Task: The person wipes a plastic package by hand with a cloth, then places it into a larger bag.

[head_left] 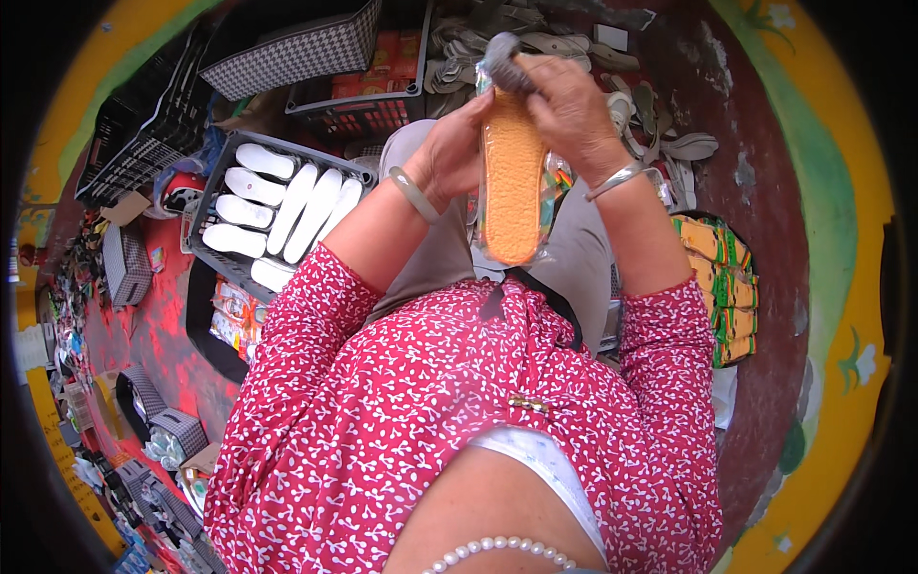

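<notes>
An orange fleecy insole (513,182) in a clear plastic wrapper stands lengthwise above my lap, toe end toward me. My left hand (454,143) grips its left edge near the far end, thumb on the front. At that far end, my right hand (569,105) is closed on a grey, soft-looking bundle (504,63), perhaps cloth, pressed against the top of the wrapper. What lies under the right fingers is hidden. Both wrists wear silver bangles.
To the left, a dark crate (212,196) holds several white insoles (251,212). Beyond it sit a black crate (356,113) with red packages and a houndstooth box (292,48). Many pale shoes (645,105) lie at the far right; yellow-green packs (727,287) are stacked by my right elbow.
</notes>
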{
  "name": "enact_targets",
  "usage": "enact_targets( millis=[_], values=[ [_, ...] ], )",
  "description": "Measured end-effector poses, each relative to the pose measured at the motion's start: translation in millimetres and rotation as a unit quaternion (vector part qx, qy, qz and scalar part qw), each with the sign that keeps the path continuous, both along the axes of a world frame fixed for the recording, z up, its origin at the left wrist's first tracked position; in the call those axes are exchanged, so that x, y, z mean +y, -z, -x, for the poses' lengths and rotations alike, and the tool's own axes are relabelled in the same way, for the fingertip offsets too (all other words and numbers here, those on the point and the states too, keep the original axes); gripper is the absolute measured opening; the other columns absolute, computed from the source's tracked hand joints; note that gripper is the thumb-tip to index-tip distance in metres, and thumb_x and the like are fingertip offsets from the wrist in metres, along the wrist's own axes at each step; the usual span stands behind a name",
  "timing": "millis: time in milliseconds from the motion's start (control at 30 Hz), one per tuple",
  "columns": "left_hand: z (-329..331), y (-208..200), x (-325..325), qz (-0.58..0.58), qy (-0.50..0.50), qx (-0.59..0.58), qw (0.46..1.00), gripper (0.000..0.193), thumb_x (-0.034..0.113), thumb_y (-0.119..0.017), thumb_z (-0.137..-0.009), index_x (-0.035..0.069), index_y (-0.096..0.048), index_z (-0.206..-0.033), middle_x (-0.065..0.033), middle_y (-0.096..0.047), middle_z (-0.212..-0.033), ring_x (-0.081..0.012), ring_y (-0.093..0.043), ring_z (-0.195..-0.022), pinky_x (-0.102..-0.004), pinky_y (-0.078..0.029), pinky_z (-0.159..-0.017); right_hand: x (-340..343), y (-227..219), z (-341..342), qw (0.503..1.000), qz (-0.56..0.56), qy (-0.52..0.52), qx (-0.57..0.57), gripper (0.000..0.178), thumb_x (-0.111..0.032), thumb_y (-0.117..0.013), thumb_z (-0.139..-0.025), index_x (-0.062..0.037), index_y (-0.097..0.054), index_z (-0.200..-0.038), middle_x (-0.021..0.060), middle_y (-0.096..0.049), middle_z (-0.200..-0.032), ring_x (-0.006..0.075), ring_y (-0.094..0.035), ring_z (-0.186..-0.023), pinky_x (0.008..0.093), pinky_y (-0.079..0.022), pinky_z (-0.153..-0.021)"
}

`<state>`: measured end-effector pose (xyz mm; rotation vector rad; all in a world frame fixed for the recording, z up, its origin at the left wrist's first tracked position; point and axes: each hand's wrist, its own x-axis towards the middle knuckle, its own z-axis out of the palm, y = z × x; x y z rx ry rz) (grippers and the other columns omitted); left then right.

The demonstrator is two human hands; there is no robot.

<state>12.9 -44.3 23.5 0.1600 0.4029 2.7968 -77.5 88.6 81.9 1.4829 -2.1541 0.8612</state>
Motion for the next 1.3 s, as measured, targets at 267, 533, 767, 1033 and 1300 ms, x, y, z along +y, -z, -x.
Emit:
enact_targets(
  millis=[267, 533, 767, 1033, 1300],
  values=[
    [3.4, 19.4, -11.2, -0.058, -0.071, -0.022, 0.996, 0.048, 0.040, -0.025, -0.097, 0.003, -0.046, -0.122, -0.0152, -0.054, -0.118, -0.0296, -0.054, -0.106, -0.0440, -0.041, -0.095, 6.5, 23.8, -49.8, 0.990, -0.066, -0.067, -0.100, 0.033, -0.001, -0.052, -0.074, -0.0046, -0.061, -0.105, 0.0131, -0.058, -0.106, 0.0328, -0.053, -0.098, 0.0378, -0.043, -0.087],
    [1.1, 5.4, 2.5, 0.137, -0.233, -0.217, 0.938, 0.054, 0.041, -0.023, -0.097, -0.001, -0.041, -0.125, -0.0196, -0.054, -0.117, -0.0338, -0.056, -0.103, -0.0458, -0.044, -0.092, 30.7, 2.5, -90.0, 0.977, -0.137, -0.085, -0.142, 0.029, -0.006, -0.058, -0.074, -0.0030, -0.060, -0.103, 0.0124, -0.056, -0.102, 0.0299, -0.053, -0.097, 0.0377, -0.044, -0.083],
    [8.9, 18.8, -46.4, 0.026, -0.343, -0.129, 0.930, 0.054, 0.039, -0.015, -0.098, -0.001, -0.034, -0.129, -0.0217, -0.047, -0.124, -0.0365, -0.048, -0.112, -0.0506, -0.036, -0.099, 53.5, 32.6, -115.9, 0.952, -0.219, -0.127, -0.171, 0.032, -0.001, -0.055, -0.067, -0.0035, -0.063, -0.098, 0.0119, -0.058, -0.095, 0.0297, -0.055, -0.094, 0.0362, -0.045, -0.079],
    [-20.9, 6.1, -79.6, 0.015, -0.400, -0.023, 0.916, 0.048, 0.033, -0.034, -0.094, 0.000, -0.035, -0.128, -0.0210, -0.048, -0.121, -0.0382, -0.048, -0.112, -0.0521, -0.038, -0.097, 89.5, 61.8, -46.8, 0.641, 0.095, -0.027, -0.761, 0.021, -0.009, -0.056, -0.085, -0.0005, -0.060, -0.104, 0.0094, -0.063, -0.100, 0.0178, -0.061, -0.092, 0.0312, -0.048, -0.084],
    [-40.2, -16.7, -50.0, 0.092, -0.374, 0.039, 0.922, 0.053, 0.006, -0.051, -0.081, -0.001, -0.033, -0.130, -0.0197, -0.048, -0.121, -0.0354, -0.047, -0.115, -0.0523, -0.039, -0.098, 81.5, 20.3, -38.9, 0.508, 0.244, -0.141, -0.814, 0.043, -0.013, -0.055, -0.086, 0.0061, -0.043, -0.123, 0.0137, -0.056, -0.116, 0.0221, -0.056, -0.107, 0.0359, -0.044, -0.092]
  ],
)
